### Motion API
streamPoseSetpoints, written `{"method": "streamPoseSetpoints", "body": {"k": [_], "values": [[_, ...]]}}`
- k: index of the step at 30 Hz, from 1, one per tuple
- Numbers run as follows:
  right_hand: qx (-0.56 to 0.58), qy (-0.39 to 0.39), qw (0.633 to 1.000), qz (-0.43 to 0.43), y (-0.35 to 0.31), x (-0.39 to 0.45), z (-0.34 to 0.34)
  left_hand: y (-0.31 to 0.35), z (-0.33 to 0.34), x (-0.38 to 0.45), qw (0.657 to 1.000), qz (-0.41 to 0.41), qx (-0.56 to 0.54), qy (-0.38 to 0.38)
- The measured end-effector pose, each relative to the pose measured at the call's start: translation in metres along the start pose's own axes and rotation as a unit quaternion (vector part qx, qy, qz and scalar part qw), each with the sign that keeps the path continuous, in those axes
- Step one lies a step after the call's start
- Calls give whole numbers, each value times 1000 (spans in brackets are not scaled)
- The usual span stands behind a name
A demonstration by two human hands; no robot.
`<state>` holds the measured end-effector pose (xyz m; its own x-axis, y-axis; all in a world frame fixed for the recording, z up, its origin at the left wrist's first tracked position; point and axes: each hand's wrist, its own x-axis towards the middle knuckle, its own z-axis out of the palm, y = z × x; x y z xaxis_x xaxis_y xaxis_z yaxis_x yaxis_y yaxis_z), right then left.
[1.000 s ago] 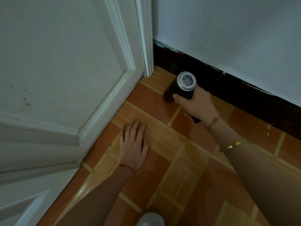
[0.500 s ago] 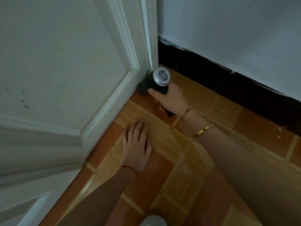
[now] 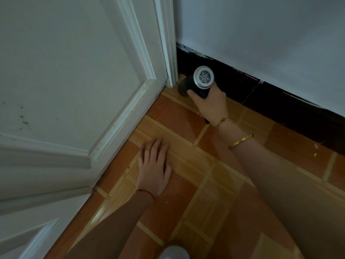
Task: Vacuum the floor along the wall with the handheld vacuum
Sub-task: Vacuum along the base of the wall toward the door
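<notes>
The handheld vacuum [image 3: 200, 82] is a short black cylinder with a silver grilled rear cap facing me. My right hand [image 3: 211, 106] grips its handle, which is mostly hidden under the fingers. Its nozzle end points down-left into the corner where the white door frame [image 3: 169, 53] meets the black baseboard [image 3: 261, 99]. My left hand [image 3: 154, 168] lies flat, palm down, on the orange and tan tiled floor [image 3: 201, 193], fingers slightly apart, holding nothing.
A white panelled door [image 3: 65, 81] stands open along the left, its bottom edge close to my left hand. A pale wall [image 3: 261, 30] rises above the baseboard. A grey rounded object [image 3: 172, 253] shows at the bottom edge. White specks [image 3: 315, 150] lie near the baseboard.
The vacuum first swept left from the baseboard to the foot of the door, then moved back right into the corner by the door frame. My left hand stayed flat on the floor.
</notes>
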<state>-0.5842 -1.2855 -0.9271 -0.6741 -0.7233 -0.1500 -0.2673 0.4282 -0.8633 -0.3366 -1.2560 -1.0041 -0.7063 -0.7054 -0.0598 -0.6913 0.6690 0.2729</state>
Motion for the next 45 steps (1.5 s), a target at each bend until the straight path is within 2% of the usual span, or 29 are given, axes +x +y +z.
{"method": "streamPoseSetpoints", "body": {"k": [6,13,16,24,30,34,39,45], "values": [[-15,70,997,20,28,-1,-31,-1,1,1,1000,-1,3,2],[-36,1,999,-5,7,3,-17,-1,1,-1,1000,3,-3,13],[-47,32,998,6,13,-3,-27,-2,2,-1,1000,3,-4,17],[-88,123,987,60,60,-58,-105,1,4,-2,999,8,1,45],[-132,173,969,114,87,-101,-155,44,6,9,992,-97,-53,64],[-137,187,959,163,104,-122,-178,88,14,19,997,14,-60,46],[-115,150,969,158,113,-135,-206,142,26,40,984,172,-53,-7],[-148,215,944,200,131,-162,-233,156,55,42,977,208,0,-53]]}}
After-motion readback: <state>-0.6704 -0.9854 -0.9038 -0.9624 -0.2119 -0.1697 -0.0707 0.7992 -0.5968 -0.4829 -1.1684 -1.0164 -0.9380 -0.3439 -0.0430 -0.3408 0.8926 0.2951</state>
